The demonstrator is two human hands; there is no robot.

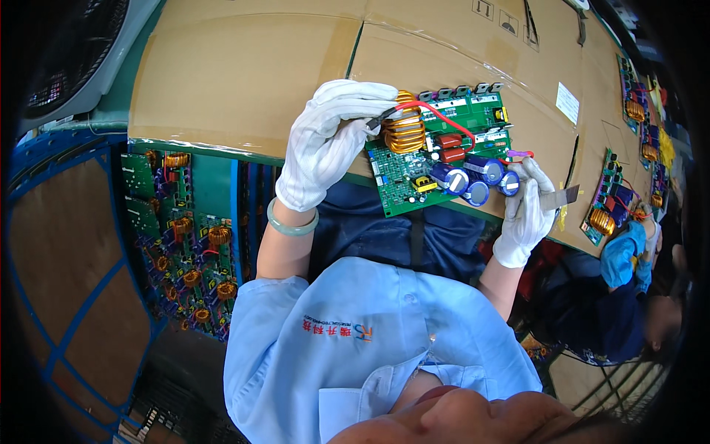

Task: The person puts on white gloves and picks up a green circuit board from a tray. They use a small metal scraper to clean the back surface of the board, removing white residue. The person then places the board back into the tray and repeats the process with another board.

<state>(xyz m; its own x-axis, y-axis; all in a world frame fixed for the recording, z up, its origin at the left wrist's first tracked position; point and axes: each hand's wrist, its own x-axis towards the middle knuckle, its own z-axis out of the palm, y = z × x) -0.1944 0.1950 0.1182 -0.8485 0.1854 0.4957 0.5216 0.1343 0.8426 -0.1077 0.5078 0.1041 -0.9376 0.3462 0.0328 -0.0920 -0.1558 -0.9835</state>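
Observation:
A green circuit board (pixel 403 181) lies tilted at the near edge of the cardboard-covered table. My left hand (pixel 329 137), in a white glove, is closed at the board's left side. Its fingertips pinch the black-sleeved end of a red wire (pixel 447 118), against the copper-wound coil (pixel 405 126). That wire arches over the board. My right hand (pixel 529 211), also gloved, is closed around a flat grey metal blade (pixel 560 197) that sticks out to the right. Its fingertips are beside the blue capacitors (pixel 484 170) and a purple-sleeved wire end (pixel 519 154); contact is unclear.
Several similar boards (pixel 177 237) stand in a rack at the left. More boards (pixel 608 200) lie on the table at the right, near another person's blue sleeve (pixel 623 255). A fan (pixel 81 59) stands at the far left. A white paper label (pixel 568 102) is on the cardboard.

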